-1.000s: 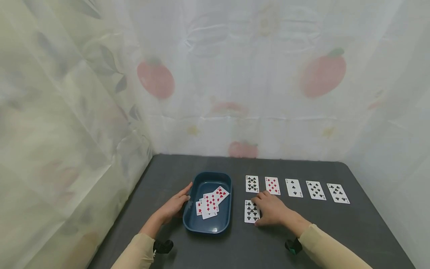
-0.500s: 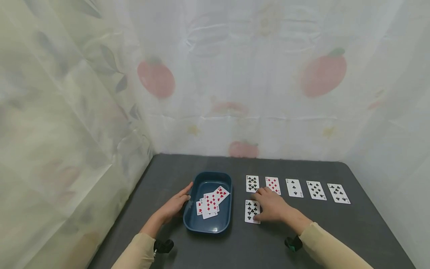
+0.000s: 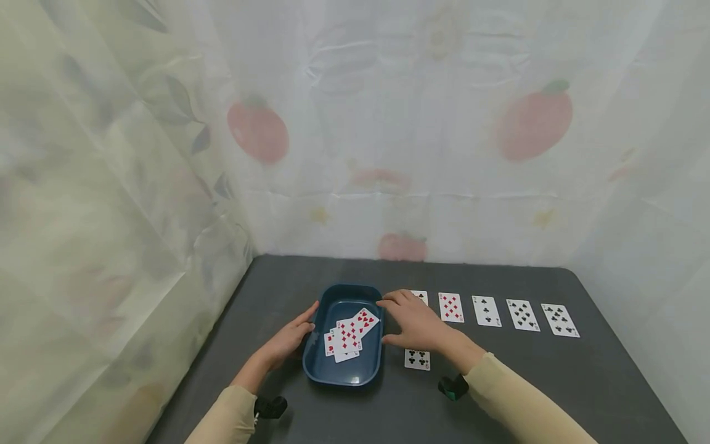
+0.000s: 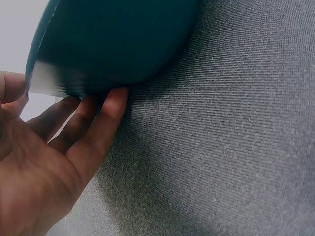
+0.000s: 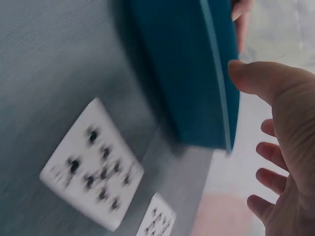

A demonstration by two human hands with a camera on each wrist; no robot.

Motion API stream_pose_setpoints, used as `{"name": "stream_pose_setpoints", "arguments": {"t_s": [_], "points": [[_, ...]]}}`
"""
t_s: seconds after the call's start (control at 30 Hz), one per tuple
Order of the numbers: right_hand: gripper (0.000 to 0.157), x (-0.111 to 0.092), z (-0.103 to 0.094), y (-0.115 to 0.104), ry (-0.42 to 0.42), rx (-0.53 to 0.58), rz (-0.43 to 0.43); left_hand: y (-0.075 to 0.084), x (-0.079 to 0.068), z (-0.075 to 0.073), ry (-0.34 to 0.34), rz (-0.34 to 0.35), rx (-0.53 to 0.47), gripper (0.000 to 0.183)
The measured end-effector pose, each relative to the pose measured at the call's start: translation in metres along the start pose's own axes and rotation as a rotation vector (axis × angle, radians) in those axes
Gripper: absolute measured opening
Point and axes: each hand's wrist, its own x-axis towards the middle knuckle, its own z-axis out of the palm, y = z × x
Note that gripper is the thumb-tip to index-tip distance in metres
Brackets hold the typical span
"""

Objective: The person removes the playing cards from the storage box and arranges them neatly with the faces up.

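In the head view a blue tray [image 3: 342,372] stands on the dark table, with several overlapping playing cards [image 3: 348,336] face up in it, mostly red-suited. My left hand [image 3: 283,343] touches the tray's left side. In the left wrist view its extended fingers [image 4: 101,130] rest against the tray's outer wall. At the tray's right rim is my right hand [image 3: 416,324], with thumb and fingers spread and no card visible in it. Below that hand lies a clubs card [image 3: 417,360], partly covered in the head view and fully seen, though blurred, in the right wrist view.
A row of face-up cards runs along the back right: a partly hidden black card [image 3: 420,297], a diamonds card [image 3: 451,308], and three more black cards, ending with the rightmost card [image 3: 560,320]. Patterned curtains [image 3: 399,154] enclose the table [image 3: 499,382].
My right hand has lifted off the near clubs card and moved left to the tray's right rim. That card stays where it was. The left hand and tray have not visibly moved.
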Motion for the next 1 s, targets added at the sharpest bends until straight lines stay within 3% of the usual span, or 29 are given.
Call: {"name": "stream_pose_setpoints", "arguments": {"t_s": [0.23, 0.57, 0.8, 1.0], "points": [[0.076, 0.032, 0.003, -0.023, -0.045, 0.028, -0.087, 0.0, -0.002, 0.0, 0.002, -0.003, -0.008, 0.06], [0.083, 0.064, 0.021, -0.039, -0.169, -0.028, -0.018, 0.0, 0.0, 0.0, -0.017, -0.011, -0.028, 0.061], [0.085, 0.074, 0.039, -0.04, -0.236, -0.162, -0.019, 0.002, -0.001, -0.001, -0.03, -0.005, -0.041, 0.061], [0.088, 0.08, 0.05, -0.038, -0.272, -0.212, -0.002, 0.004, -0.001, -0.001, -0.033, -0.006, -0.053, 0.061]]}}
